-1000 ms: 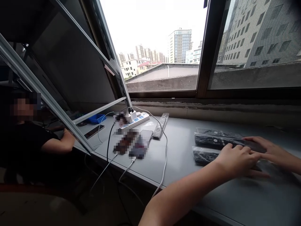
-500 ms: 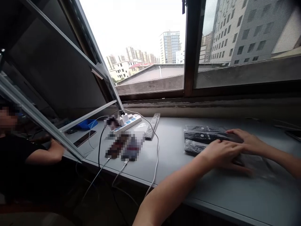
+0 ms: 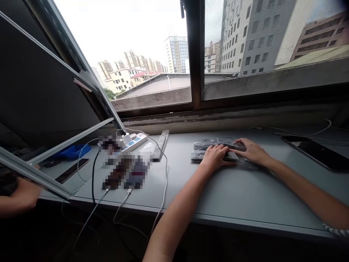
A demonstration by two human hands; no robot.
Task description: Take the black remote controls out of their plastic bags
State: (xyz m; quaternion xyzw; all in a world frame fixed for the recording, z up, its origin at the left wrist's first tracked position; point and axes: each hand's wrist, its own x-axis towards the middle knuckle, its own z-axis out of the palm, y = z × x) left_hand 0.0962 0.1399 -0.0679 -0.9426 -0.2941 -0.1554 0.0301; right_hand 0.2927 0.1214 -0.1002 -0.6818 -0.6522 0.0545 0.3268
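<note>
Several dark remote controls in clear plastic sleeves lie side by side on the grey table, below the window. My left hand [image 3: 215, 157] rests over the front bagged remote control [image 3: 197, 156], fingers across its top and thumb on the near side. At the right ends of the row, my right hand [image 3: 253, 151] has its fingers and thumb around the rear bagged remote control [image 3: 201, 145]. Loose clear plastic shows below that palm. The hands nearly touch, and they hide the right parts of the remotes.
A wrapped dark strip [image 3: 160, 145] lies left of the remotes. Beyond it are a power strip [image 3: 136, 142], white cables and blurred-out items. A black tablet-like device [image 3: 317, 152] lies right. A metal frame [image 3: 71, 136] and another person's arm [image 3: 19, 198] are at left.
The view has turned right, bringing the black device fully into sight. My left hand has drawn back from the remotes' right end onto the front one; my right hand stays at their right ends.
</note>
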